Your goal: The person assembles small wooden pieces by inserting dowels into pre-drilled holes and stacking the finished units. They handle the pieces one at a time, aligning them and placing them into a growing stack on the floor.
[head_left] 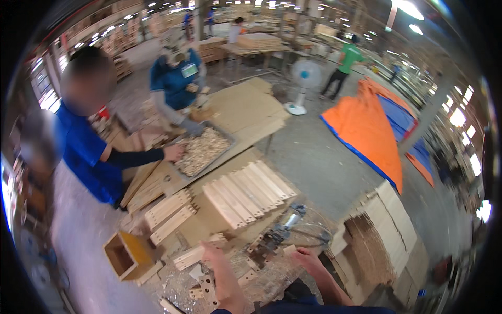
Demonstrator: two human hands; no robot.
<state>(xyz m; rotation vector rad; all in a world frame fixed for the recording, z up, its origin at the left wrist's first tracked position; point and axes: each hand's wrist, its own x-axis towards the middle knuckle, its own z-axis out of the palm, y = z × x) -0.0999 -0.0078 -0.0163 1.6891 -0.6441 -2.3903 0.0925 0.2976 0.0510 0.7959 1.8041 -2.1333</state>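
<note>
My left hand (pixel 211 252) is closed around the right end of a short pale wooden slat (pixel 189 258) with holes near its end. Its fingertips are partly blurred. My right hand (pixel 304 256) pinches a small pale wood block (pixel 289 250) at the right of a dark metal jig (pixel 265 245). A silvery air cylinder (pixel 286 226) is fixed behind the jig. Ahead of my hands lies a row of pale slats (pixel 248 193) with drilled ends. Two more slats (pixel 170 217) lie to the left.
An open wooden box (pixel 128 255) stands at the left. Beyond the slats, two workers reach into a grey tray (pixel 206 149) of small wood pieces. Stacked boards (pixel 387 225) are on the right. Farther back are a standing fan (pixel 305 78) and an orange tarpaulin (pixel 361 123).
</note>
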